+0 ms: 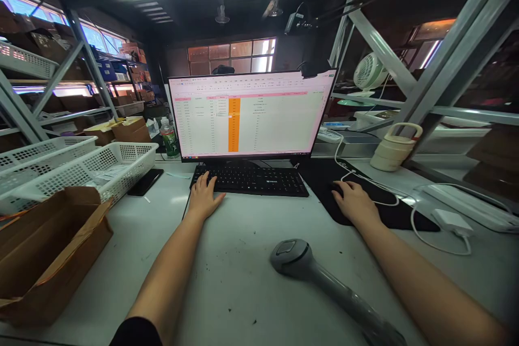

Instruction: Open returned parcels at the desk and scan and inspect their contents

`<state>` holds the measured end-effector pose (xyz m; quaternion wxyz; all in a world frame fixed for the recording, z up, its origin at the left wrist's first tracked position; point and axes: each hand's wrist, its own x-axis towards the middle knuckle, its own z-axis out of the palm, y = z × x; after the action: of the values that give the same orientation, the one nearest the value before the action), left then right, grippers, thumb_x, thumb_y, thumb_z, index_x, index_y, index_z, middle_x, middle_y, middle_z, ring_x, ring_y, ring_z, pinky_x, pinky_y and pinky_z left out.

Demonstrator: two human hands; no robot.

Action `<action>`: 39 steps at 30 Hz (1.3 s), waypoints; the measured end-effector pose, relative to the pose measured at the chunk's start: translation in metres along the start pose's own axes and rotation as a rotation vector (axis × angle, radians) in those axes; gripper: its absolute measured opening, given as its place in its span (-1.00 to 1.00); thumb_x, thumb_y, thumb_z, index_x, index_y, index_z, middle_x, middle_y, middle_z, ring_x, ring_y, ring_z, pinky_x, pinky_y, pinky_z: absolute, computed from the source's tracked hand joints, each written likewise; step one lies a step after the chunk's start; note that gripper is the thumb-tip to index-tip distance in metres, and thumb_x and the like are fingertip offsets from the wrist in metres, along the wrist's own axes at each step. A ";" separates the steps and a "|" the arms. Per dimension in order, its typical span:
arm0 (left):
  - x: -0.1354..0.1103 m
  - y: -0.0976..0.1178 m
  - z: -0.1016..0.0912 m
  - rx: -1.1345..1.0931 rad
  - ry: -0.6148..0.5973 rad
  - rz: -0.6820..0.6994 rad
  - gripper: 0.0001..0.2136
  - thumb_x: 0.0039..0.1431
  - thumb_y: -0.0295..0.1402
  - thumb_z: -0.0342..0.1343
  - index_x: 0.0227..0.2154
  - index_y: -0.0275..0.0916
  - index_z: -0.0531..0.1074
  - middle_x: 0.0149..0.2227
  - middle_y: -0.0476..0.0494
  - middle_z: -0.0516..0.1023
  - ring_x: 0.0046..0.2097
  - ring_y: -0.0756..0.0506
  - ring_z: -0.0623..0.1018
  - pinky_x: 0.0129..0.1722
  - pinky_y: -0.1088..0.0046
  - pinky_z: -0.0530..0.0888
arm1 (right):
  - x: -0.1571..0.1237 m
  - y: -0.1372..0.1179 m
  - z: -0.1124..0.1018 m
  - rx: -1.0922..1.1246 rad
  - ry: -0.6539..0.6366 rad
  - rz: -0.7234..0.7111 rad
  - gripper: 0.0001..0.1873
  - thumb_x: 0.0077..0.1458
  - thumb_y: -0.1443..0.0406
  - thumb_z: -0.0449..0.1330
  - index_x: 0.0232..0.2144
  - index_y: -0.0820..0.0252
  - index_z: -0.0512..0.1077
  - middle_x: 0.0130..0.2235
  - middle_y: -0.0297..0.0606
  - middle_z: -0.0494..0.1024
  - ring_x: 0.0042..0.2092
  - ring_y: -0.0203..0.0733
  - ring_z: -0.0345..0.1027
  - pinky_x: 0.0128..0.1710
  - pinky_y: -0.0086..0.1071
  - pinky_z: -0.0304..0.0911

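Observation:
My left hand (205, 195) rests on the left end of a black keyboard (255, 179), fingers spread flat over the keys. My right hand (353, 201) is cupped over a black mouse (335, 190) on a black mouse pad (395, 211). Behind the keyboard stands a monitor (251, 116) showing a spreadsheet with an orange column. A grey handheld barcode scanner (324, 281) lies on the desk between my forearms, head pointing away from me.
An open cardboard box (44, 248) and white plastic baskets (101, 165) sit at left, with a black phone (145, 181) and a green bottle (170, 140) nearby. White cables and a charger (452, 223) trail at right. Metal shelving (446, 65) flanks the desk.

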<state>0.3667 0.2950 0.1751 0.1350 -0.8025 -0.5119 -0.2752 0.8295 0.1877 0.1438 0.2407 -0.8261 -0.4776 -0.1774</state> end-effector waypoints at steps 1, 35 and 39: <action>0.000 0.000 0.000 0.002 0.000 0.000 -0.38 0.30 0.00 0.05 0.32 -0.19 0.24 0.43 -0.31 0.08 0.41 -0.34 0.15 0.33 0.04 0.24 | 0.000 0.000 0.000 -0.002 0.003 -0.006 -0.46 0.36 0.09 -0.11 0.21 0.18 0.38 0.22 0.08 0.32 0.10 0.22 0.36 0.00 -0.01 0.36; 0.000 -0.003 0.005 -0.003 0.011 0.020 -0.43 0.31 -0.02 0.04 0.28 -0.22 0.31 0.39 -0.35 0.17 0.39 -0.35 0.17 0.33 0.01 0.24 | -0.003 -0.004 -0.004 -0.057 0.020 -0.021 -0.50 0.33 0.16 -0.03 0.19 0.20 0.40 0.20 0.07 0.38 0.07 0.21 0.38 0.03 -0.04 0.34; 0.000 -0.002 0.004 0.000 0.009 0.016 -0.44 0.31 -0.03 0.05 0.26 -0.23 0.33 0.38 -0.36 0.18 0.38 -0.36 0.19 0.31 0.01 0.26 | -0.002 -0.002 -0.002 -0.047 0.029 -0.034 -0.51 0.31 0.16 -0.02 0.17 0.20 0.43 0.19 0.07 0.39 0.06 0.21 0.38 0.02 -0.04 0.34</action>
<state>0.3659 0.2984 0.1714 0.1394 -0.8052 -0.5051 -0.2775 0.8267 0.1862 0.1449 0.2250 -0.8207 -0.4837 -0.2044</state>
